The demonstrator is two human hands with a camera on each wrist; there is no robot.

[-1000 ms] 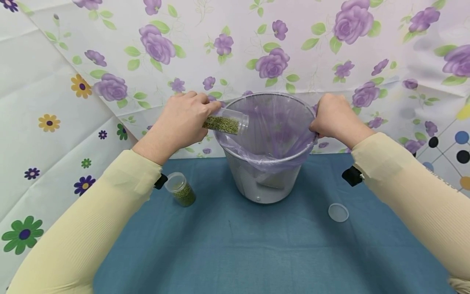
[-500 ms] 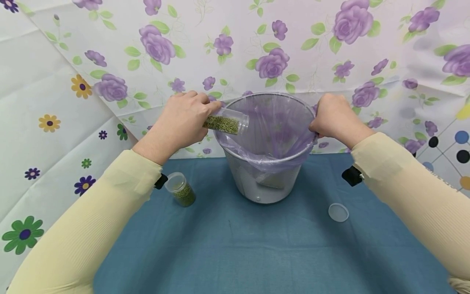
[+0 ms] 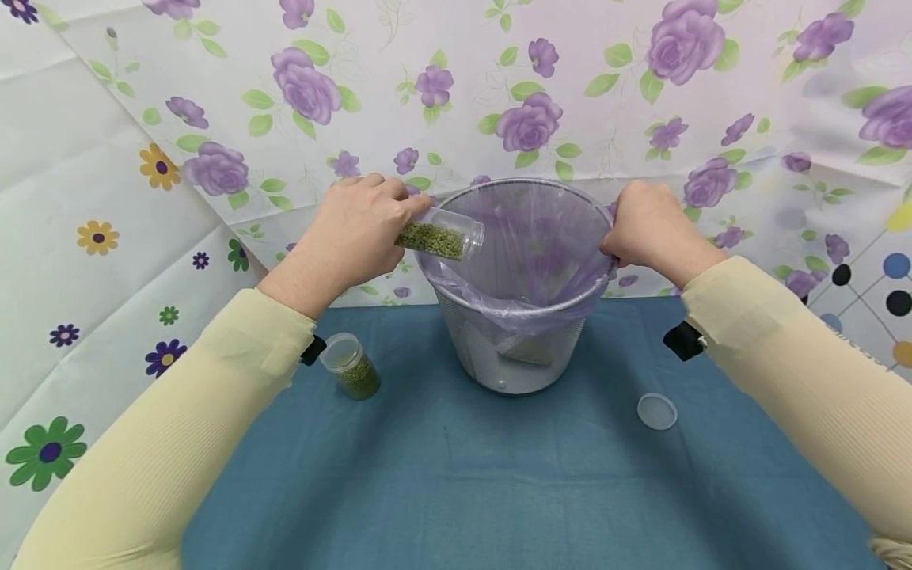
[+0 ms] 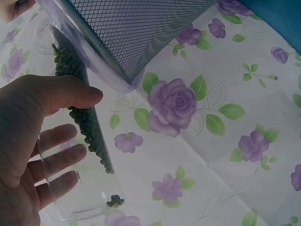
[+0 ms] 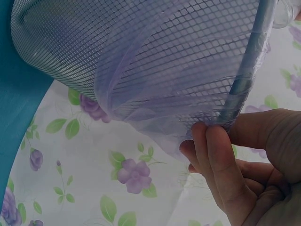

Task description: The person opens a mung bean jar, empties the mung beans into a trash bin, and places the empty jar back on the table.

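My left hand (image 3: pixel 359 237) grips a clear plastic jar (image 4: pixel 89 188) of green beans (image 3: pixel 436 240), tipped on its side with its open mouth over the left rim of a silver mesh wastebasket (image 3: pixel 523 360). In the left wrist view the beans lie in a slope along the jar's lower wall, a few near its base. A thin purple bin liner (image 3: pixel 541 245) lines the basket and folds over its rim. At the right side of that rim, my right hand (image 5: pixel 249 160) pinches the liner and the rim between thumb and fingers.
A second clear jar (image 3: pixel 351 367), partly filled with green beans, stands on the blue cloth (image 3: pixel 456 491) left of the basket. A round clear lid (image 3: pixel 657 412) lies on the right. Flowered sheeting (image 3: pixel 456 95) hangs close behind the basket.
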